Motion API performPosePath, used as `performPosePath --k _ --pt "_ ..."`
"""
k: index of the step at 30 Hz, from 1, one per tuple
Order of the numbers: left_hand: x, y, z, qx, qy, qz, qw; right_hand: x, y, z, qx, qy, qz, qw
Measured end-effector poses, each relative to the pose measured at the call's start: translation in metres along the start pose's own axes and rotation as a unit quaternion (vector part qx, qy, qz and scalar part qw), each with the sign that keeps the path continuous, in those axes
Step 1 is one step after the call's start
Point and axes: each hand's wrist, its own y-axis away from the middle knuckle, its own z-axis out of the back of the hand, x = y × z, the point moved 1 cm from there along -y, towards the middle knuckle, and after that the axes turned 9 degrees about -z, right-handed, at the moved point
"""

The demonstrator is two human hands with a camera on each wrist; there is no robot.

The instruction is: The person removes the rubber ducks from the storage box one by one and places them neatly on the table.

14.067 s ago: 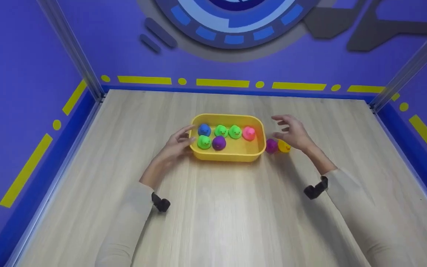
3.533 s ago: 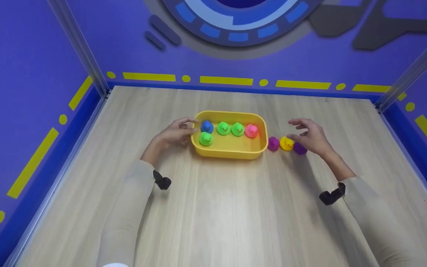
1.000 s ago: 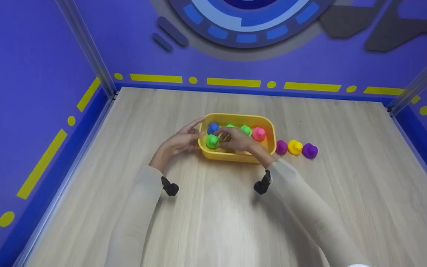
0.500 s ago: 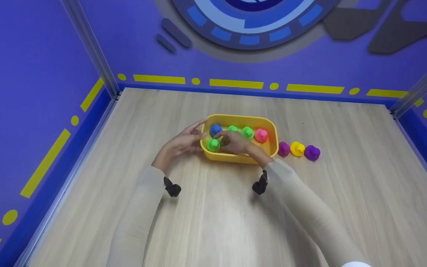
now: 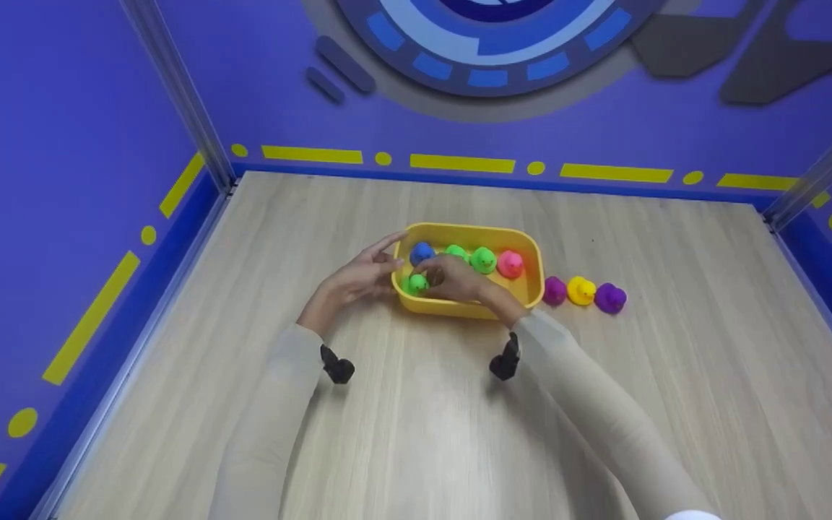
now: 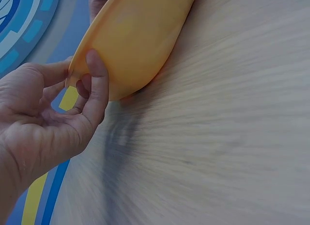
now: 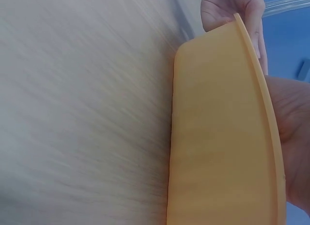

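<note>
Right now I can see both hands at work on the yellow tub (image 5: 459, 310), which sits toward the back of the bench (image 5: 401, 433). The left hand (image 5: 358, 279) pinches the tub's left rim between thumb and fingers; on the left wrist view I see that grip up close. The right hand (image 5: 458, 280) reaches over the front wall into the tub, fingers curled about the front green duck (image 5: 416, 285) at the near left corner. Whether they have closed on it I can't tell, since the right wrist view gives me mainly the tub's outer wall. Behind that duck, along the tub's far side, I count a blue duck (image 5: 422, 253), a partly hidden green duck (image 5: 457, 252), another green duck (image 5: 484, 261) and a pink duck (image 5: 510, 264). Just beside the tub's right end, a magenta duck (image 5: 554, 291), a yellow duck (image 5: 581, 290) and a purple duck (image 5: 611, 297) stand in a row on the bench.
</note>
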Motion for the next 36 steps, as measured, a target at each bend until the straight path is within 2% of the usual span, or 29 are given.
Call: performPosePath --k 7,16,26,36 --pt "0.000 0.000 -0.001 -0.001 0.006 0.006 1.0000 0.001 0.005 0.005 -0.024 0.004 -0.015 1.000" --pt "0.000 0.001 -0.002 -0.005 0.000 0.006 1.0000 0.006 0.020 0.015 -0.040 0.012 -0.055 0.998" --pt "-0.002 0.002 0.000 0.000 0.013 0.000 0.9999 0.007 0.038 0.025 -0.093 -0.030 -0.030 0.995" --pt "0.000 0.003 -0.002 -0.004 0.003 0.002 1.0000 -0.006 0.061 0.036 -0.112 -0.043 -0.040 0.992"
